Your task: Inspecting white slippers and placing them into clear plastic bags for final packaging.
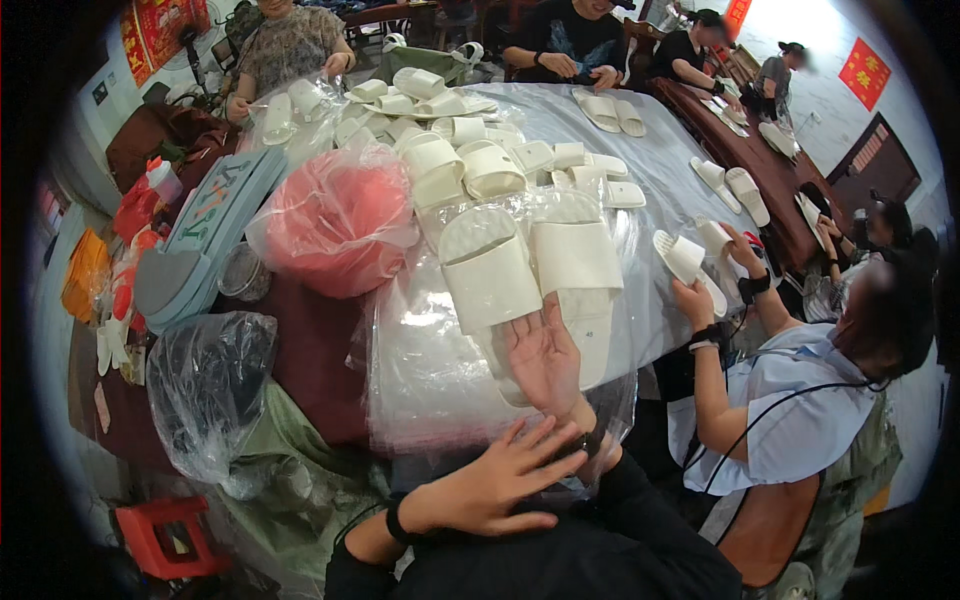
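Observation:
In front of me a pair of white slippers (490, 290) lies in a clear plastic bag (628, 330), toes pointing away. My right hand (543, 360) is palm up between the two slippers, its fingers stretched out and the tips against their straps. Whether it is inside the bag I cannot tell. Closer to me, my left hand (495, 482) hovers with spread fingers, holding nothing, beside my right wrist. Flat clear bags (420, 400) are stacked beneath the slippers.
Loose white slippers (435, 165) are heaped beyond, next to a pink bundle in plastic (335, 220). Grey-blue boards (205, 240) lean at left, above a crumpled clear bag (210, 390). A red stool (170, 537) stands below. At right a co-worker's hands (695, 300) handle slippers.

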Available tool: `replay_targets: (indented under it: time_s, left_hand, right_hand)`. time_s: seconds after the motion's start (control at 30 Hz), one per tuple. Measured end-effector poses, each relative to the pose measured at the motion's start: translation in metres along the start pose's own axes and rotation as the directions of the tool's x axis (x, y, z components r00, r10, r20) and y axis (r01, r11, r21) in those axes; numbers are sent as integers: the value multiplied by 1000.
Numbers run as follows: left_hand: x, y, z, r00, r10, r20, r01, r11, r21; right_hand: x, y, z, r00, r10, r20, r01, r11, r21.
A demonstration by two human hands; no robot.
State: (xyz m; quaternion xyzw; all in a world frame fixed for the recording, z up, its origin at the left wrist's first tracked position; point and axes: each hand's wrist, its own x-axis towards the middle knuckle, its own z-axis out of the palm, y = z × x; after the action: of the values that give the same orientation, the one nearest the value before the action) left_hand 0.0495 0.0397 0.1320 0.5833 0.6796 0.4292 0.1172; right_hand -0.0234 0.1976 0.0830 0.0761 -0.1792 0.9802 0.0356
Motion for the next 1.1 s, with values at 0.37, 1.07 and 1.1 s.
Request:
replay_targets:
  time_s: [0.37,1.07,1.1]
  left_hand:
    - [-18,-72,29,586,-781,-215,-167,143,-975]
    - [-30,-69,24,504,-859,86,-412,-327,-851]
    - [-35,-78,32,562,-823,82,-405,-360,-841]
  right_hand:
    - [-8,28,46,986,167,-9,-166,982,93]
    - [-77,-58,14,510,-14,860,483,-823,-300]
    - [-73,-54,12,674,-7,738,451,-788,-420]
